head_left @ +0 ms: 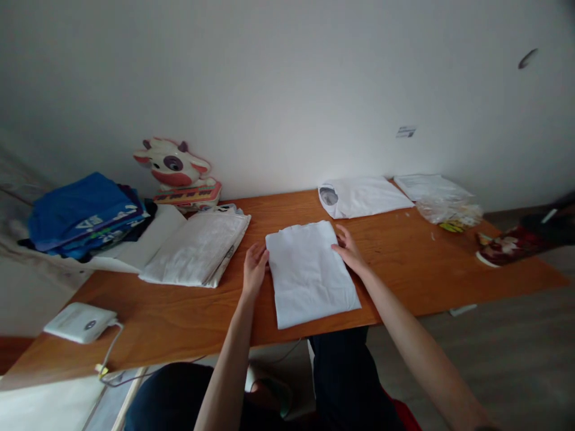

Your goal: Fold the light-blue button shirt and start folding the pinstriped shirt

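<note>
A folded white garment (309, 272) lies flat on the wooden table (179, 323), close to its front edge. My left hand (254, 267) rests at the garment's left edge, fingers spread and touching the cloth. My right hand (350, 249) lies against its upper right edge, fingers open. Neither hand grips anything.
A folded cream cloth (197, 248) lies to the left, beside a stack of blue clothes (83, 215) and a cow-shaped toy keyboard (179, 170). Another folded white shirt (362, 196) and plastic bags (442, 200) sit at the back right. A white device with cable (81, 322) sits front left.
</note>
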A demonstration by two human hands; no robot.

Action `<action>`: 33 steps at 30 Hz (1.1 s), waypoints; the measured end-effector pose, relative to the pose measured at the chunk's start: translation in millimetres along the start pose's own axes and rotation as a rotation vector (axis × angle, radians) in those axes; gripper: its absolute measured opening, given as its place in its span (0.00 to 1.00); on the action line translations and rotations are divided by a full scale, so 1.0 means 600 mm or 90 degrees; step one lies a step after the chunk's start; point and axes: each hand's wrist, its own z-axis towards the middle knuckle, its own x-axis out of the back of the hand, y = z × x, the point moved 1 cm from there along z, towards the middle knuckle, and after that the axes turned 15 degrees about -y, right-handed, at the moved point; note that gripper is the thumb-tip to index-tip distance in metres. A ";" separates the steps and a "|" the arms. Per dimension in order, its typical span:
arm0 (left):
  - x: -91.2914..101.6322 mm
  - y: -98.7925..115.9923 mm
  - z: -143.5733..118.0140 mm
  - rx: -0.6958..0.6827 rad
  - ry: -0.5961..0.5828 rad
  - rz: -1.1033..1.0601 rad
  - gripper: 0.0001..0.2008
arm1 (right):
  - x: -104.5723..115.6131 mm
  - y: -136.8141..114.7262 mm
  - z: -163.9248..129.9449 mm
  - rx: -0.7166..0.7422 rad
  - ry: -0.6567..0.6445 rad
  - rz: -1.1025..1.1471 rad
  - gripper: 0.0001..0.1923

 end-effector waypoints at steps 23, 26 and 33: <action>-0.031 0.030 -0.154 -0.150 -0.075 0.433 0.11 | -0.017 -0.009 -0.019 0.041 0.074 -0.203 0.25; -0.028 0.020 -0.153 -0.166 -0.100 0.480 0.15 | -0.019 -0.002 -0.019 0.024 0.080 -0.204 0.33; -0.017 -0.005 -0.148 -0.192 -0.108 0.447 0.21 | -0.018 0.010 -0.016 0.047 0.092 -0.144 0.36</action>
